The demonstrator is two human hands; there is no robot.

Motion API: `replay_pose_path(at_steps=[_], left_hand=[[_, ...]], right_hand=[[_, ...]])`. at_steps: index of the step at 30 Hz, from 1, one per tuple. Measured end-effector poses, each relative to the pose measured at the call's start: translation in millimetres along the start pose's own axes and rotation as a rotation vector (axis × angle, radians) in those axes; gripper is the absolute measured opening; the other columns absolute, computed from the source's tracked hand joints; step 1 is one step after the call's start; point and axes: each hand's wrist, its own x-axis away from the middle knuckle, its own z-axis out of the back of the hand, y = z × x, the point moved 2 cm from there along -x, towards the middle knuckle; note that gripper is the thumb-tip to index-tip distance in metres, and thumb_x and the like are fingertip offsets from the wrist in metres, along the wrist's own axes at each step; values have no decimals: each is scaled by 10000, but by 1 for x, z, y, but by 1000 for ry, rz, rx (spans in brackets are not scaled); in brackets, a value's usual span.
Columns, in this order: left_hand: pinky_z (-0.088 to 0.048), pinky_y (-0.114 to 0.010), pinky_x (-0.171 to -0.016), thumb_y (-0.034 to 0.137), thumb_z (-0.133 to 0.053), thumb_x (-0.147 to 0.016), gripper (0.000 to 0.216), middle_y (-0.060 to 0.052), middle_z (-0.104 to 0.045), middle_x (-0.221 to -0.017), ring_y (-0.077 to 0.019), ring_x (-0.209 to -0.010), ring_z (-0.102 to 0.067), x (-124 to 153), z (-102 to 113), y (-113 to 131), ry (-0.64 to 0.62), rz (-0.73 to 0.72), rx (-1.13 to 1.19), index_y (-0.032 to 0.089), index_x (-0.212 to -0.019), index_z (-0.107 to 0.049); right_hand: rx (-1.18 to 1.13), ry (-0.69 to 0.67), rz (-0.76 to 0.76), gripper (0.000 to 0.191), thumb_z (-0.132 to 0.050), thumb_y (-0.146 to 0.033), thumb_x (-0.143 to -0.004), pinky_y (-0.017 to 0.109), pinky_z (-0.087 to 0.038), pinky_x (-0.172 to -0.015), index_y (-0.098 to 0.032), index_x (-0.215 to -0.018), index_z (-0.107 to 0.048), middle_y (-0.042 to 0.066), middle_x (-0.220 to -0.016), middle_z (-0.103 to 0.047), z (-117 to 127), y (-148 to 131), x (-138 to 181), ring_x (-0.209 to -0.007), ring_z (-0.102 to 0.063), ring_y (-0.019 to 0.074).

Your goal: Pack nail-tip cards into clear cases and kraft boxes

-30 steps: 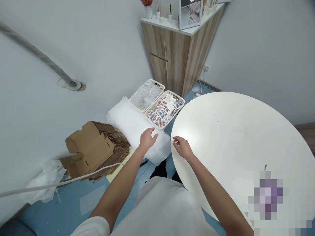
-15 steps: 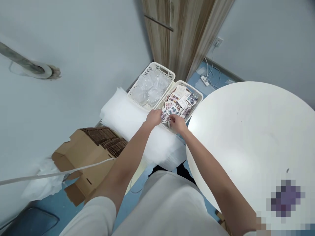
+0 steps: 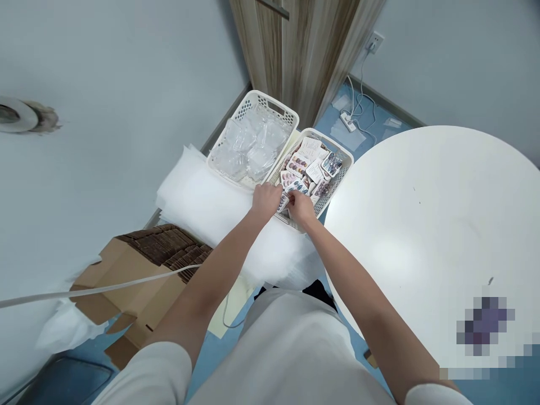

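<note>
- At the far left, a stack of flat cardboard boxes [image 3: 143, 264] lay on the floor by the wall, with a white cord [image 3: 105, 289] stretched across it.
- Just right of the boxes, a pile of white foam sheets [image 3: 198, 199] lay spread under your left forearm.
- Past the foam stood a tray basket [image 3: 270, 104], filled with clear plastic trays.
- Your left hand [image 3: 265, 201] was at the near end of the packet basket [image 3: 340, 177], which stood touching the tray basket's right side. The fingers were curled down among the packets [image 3: 310, 163], and I cannot tell whether they had closed on one.
- Your right hand [image 3: 300, 207] sat just beside the left, fingertips bent onto the nearest packets. Here too I cannot tell whether it was gripping one.
- The small printed packets lay heaped in that one basket, between the tray basket and the table.
- On the right, the round white table [image 3: 422, 225] had its edge just beside the packet basket.
</note>
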Motion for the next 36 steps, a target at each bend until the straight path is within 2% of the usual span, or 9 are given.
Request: replay_pose_path(at_steps=[9, 12, 15, 19, 22, 25, 30, 33, 36], left_hand=[[-312, -403, -826, 77, -395, -787, 280, -113, -604, -841, -268, -974, -505, -2, -7, -4, 23, -35, 25, 161, -1013, -538], [-312, -409, -846, 91, -391, -799, 317, -96, -609, -920, -256, -994, -503, 6, -7, -7, 98, -26, 124, 196, -1071, -514], [-329, -397, -876, 140, -401, -815, 329, -94, -572, -1093, -244, -1048, -481, 20, -8, -8, 261, 25, 285, 204, -1125, -492], [-395, -341, -868, 201, -406, -833, 363, -114, -548, -1133, -208, -1025, -510, 42, -17, -2, 451, 57, 659, 152, -1189, -458], [-447, -284, -791, 233, -403, -846, 385, -90, -598, -1003, -159, -882, -571, 54, -26, 7, 418, 14, 948, 148, -1218, -449], [-460, -259, -742, 255, -418, -844, 392, -66, -612, -920, -135, -802, -579, 62, -30, 21, 351, -44, 1103, 150, -1219, -465], [-465, -239, -670, 256, -469, -809, 377, -61, -615, -862, -126, -737, -579, 74, -30, 53, 215, -98, 1229, 132, -1160, -528], [-464, -235, -655, 263, -477, -804, 375, -53, -612, -839, -124, -720, -577, 86, -34, 80, 149, -132, 1251, 140, -1153, -536], [-457, -233, -642, 274, -472, -806, 376, -40, -599, -809, -115, -692, -564, 102, -41, 112, 105, -162, 1238, 151, -1157, -532]], right_hand=[[-53, -15, -20, 185, -463, -116, -729, 294, -407, -723, -169, -852, -590, 40, -790, -617, -1, -1, -3, -766, -541, 167], [-248, -28, -38, 154, -469, -125, -722, 279, -435, -677, -173, -818, -578, 9, -714, -589, 3, 8, 1, -681, -540, 138], [-559, -26, -102, 137, -488, -166, -718, 268, -474, -615, -183, -838, -553, -11, -690, -547, 8, 18, 11, -596, -542, 114], [-893, 22, -166, 161, -550, -226, -691, 293, -515, -646, -193, -847, -530, -14, -745, -533, 16, 25, 34, -612, -567, 109], [-1021, 72, -175, 204, -599, -264, -667, 312, -523, -700, -194, -845, -526, -10, -795, -543, 25, 24, 57, -645, -573, 106], [-1075, 106, -179, 245, -625, -288, -655, 325, -522, -728, -193, -858, -527, -9, -816, -542, 35, 27, 83, -659, -572, 103], [-1001, 106, -101, 447, -631, -276, -667, 333, -507, -722, -233, -1087, -485, -12, -852, -526, 50, 49, 133, -658, -565, 98], [-905, 147, -27, 635, -634, -254, -671, 314, -487, -700, -271, -1251, -379, 2, -902, -517, 59, 71, 164, -658, -544, 89], [-852, 171, 8, 684, -633, -255, -677, 304, -470, -689, -290, -1296, -344, 7, -917, -504, 70, 94, 196, -647, -522, 82]])
